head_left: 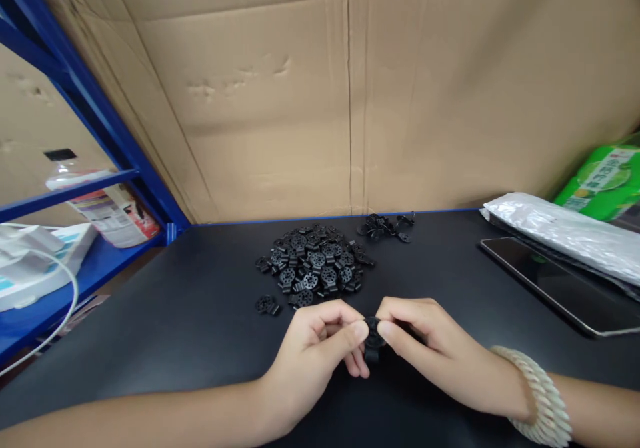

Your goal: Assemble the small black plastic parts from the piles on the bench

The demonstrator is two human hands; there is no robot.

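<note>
Hands: my left hand (320,341) and right hand (425,345) together at lower centre, both pinching one black part (373,341).
Pile (314,267): large, mid-frame, untouched.
Small cluster (386,227): behind it; I judge few finished.

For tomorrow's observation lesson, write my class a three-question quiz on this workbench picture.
1. True or false: both hands pinch one small black part.
2. Which wrist wears the bracelet?
3. What lies right of the pile of black parts: A) scissors B) a phone C) a cup?

Key: 1 true, the left hand and right hand meet on it. 2 the right. 3 B.
</note>
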